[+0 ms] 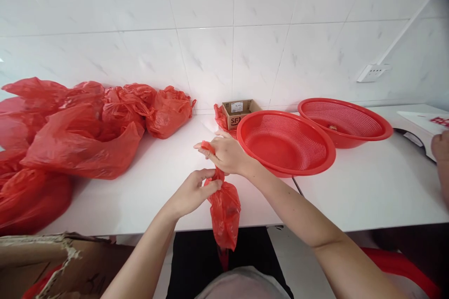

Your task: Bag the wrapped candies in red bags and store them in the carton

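Observation:
A red plastic bag (226, 212) hangs over the front edge of the white table, its neck gathered and twisted. My left hand (196, 191) pinches the gathered neck between thumb and fingers. Just above it, my right hand (224, 152) grips the upper end of the same bag, with a bit of red plastic sticking out past the fingers. What the bag contains cannot be made out. Behind my right hand stands a small open cardboard box (239, 114), with more red plastic beside it.
Full red bags (84, 140) are heaped on the left. Two red colanders, a near one (286, 168) and a far one (351, 140), stand on the right of the white table (154, 196). An open carton (91, 266) is at lower left. Another person's hand (441, 149) shows at the right edge.

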`<state>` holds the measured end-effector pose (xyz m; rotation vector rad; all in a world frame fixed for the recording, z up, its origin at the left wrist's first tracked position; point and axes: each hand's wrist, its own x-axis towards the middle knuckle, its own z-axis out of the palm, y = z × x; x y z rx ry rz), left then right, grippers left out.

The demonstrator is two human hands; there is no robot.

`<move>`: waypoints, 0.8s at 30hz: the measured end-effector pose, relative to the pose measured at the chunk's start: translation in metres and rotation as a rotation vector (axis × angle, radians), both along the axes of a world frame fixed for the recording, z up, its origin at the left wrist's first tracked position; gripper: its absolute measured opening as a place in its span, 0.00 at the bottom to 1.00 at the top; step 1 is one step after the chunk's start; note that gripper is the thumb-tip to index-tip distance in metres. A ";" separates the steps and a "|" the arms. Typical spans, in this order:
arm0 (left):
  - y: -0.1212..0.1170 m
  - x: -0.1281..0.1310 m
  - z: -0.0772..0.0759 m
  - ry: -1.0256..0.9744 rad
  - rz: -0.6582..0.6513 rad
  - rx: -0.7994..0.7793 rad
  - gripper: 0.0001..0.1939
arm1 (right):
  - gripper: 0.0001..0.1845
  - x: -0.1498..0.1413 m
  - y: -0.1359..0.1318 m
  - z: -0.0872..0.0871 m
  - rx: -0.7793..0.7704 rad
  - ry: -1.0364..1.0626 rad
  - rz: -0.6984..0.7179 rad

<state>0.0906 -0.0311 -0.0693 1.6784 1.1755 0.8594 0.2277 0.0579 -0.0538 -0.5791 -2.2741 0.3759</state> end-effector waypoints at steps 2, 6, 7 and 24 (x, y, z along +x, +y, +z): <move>0.004 -0.001 -0.004 0.028 0.018 -0.045 0.12 | 0.21 -0.002 -0.002 -0.001 -0.047 -0.014 0.039; 0.013 -0.007 -0.013 -0.078 0.114 -0.040 0.23 | 0.20 0.006 -0.009 -0.008 -0.107 -0.028 0.017; 0.014 -0.009 -0.014 -0.110 0.149 -0.027 0.24 | 0.20 0.010 -0.011 -0.010 -0.131 -0.035 0.002; 0.009 -0.026 -0.016 -0.234 0.307 0.084 0.10 | 0.07 0.038 -0.070 -0.044 -0.623 0.455 -0.175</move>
